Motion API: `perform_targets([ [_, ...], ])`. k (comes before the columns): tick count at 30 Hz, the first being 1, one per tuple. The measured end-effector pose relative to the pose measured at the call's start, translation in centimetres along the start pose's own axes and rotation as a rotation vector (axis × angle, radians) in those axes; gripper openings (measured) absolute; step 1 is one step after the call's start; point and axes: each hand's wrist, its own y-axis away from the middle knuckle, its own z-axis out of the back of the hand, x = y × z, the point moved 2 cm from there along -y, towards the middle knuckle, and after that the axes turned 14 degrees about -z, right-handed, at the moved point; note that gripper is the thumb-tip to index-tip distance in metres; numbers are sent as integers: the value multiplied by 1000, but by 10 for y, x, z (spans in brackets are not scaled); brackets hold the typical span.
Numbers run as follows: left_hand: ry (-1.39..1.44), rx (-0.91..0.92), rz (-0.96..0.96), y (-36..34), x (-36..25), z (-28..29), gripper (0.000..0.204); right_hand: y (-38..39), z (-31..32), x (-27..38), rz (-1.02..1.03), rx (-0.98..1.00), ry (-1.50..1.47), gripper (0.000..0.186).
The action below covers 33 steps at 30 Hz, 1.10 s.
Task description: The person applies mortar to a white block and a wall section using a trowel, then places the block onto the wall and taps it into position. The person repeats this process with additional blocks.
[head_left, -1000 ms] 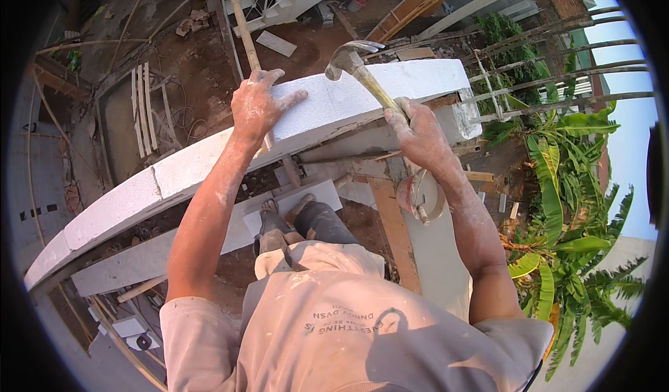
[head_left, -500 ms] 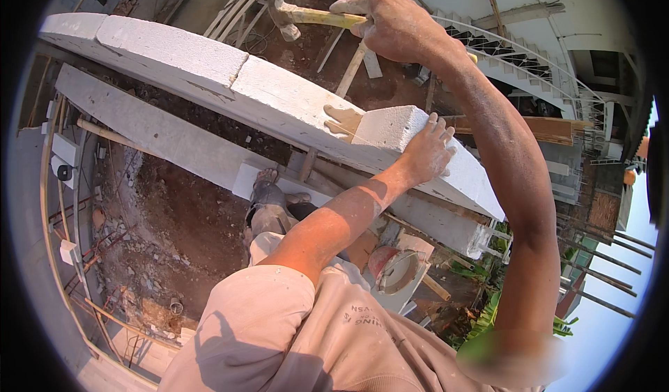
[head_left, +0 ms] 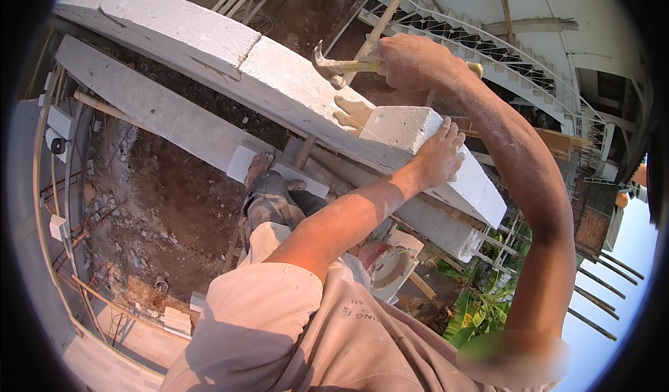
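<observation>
A small white lightweight concrete block [head_left: 398, 126] sits on top of a long course of white blocks [head_left: 279, 71]. Across its right end lies my left hand [head_left: 440, 155], fingers closed over the edge and pressing on it. Beyond the block, my right hand [head_left: 411, 61] is wrapped round the yellowish handle of a claw hammer [head_left: 341, 66]. The hammer head hangs just above or beside the far edge of the wall; whether it touches cannot be told. A tan patch [head_left: 352, 115] shows on the wall top against the small block's left end.
Below the wall runs a grey plank [head_left: 153, 106], with my feet on a pale slab [head_left: 240, 160]. A red-rimmed bucket [head_left: 387, 263] stands at lower right. Bamboo poles [head_left: 387, 22] and a white staircase [head_left: 481, 50] are beyond the wall. Rubble-strewn earth [head_left: 181, 204] lies far down.
My right hand has brought the hammer down and rightward, nearer the wall top. My left hand stays on the small block. The whole view has shifted slightly.
</observation>
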Motion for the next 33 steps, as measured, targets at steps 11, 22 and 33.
perform_targets([
  [11,95,-23,-17,1,3,5,53,124,-20,-90,-70,-715,-1265,30],
  [22,152,-107,-70,-3,10,7,47,252,-267,-195,-832,-585,-1118,40],
  [33,170,-164,-53,-11,2,8,37,244,-332,-215,-707,-627,-604,35],
])
